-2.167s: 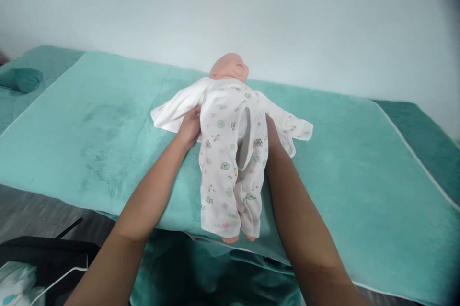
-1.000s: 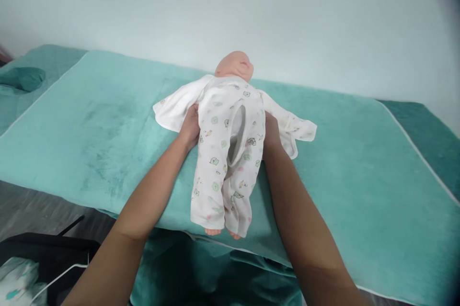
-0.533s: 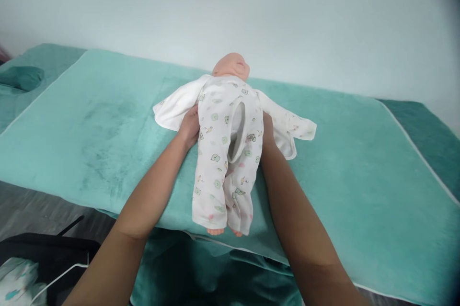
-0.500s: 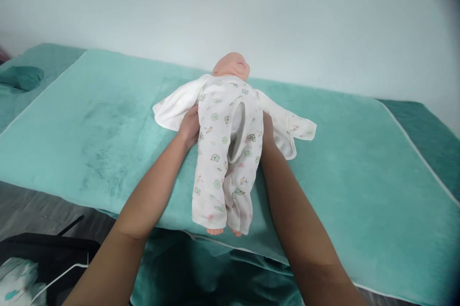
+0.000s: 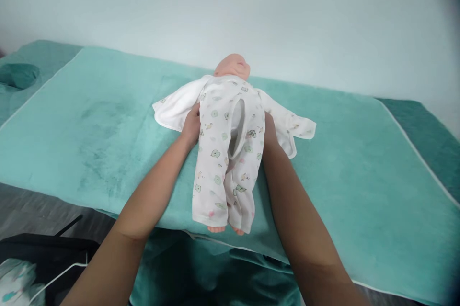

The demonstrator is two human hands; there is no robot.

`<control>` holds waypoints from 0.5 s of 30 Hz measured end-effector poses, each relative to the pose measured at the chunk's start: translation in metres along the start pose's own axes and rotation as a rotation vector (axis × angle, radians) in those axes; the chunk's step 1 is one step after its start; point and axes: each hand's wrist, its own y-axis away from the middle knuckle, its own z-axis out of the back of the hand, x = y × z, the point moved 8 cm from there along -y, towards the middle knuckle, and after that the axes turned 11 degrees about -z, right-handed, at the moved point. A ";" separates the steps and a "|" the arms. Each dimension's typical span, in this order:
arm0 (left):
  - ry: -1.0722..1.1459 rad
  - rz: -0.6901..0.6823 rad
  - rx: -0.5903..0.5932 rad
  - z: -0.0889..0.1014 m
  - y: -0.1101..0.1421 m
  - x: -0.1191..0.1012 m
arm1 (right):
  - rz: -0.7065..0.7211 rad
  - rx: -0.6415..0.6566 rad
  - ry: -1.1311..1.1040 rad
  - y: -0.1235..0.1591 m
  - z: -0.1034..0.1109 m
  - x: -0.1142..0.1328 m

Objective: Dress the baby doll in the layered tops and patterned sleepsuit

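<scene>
A baby doll [image 5: 233, 65] lies on its back on the teal bed cover, head toward the wall. White printed baby trousers [image 5: 215, 138] with an oval crotch opening cover its front up to near the neck, and its toes show below the cuffs. A white baby jacket [image 5: 176, 105] is spread open under the doll, sleeves out to both sides. My left hand [image 5: 191, 126] is closed at the left side of the trousers, its fingertips tucked behind the cloth. At the opposite side, my right hand [image 5: 270, 130] is curled round the trousers' edge, fingers mostly hidden.
The teal cover [image 5: 359, 176] stretches to both sides, against a pale wall [image 5: 230, 9]. A teal cushion-like shape [image 5: 18, 76] is at the far left. By the bed's front left are a black seat-like object [image 5: 46, 253], a white cable [image 5: 59, 279] and a plastic-wrapped packet [image 5: 16, 282].
The view has shifted very slightly. Both hands stay at the trousers' sides, and the trouser legs have moved slightly to the right.
</scene>
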 end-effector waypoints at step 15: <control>-0.096 -0.116 0.084 0.005 0.017 -0.012 | -0.176 -0.018 -0.305 0.006 0.002 -0.001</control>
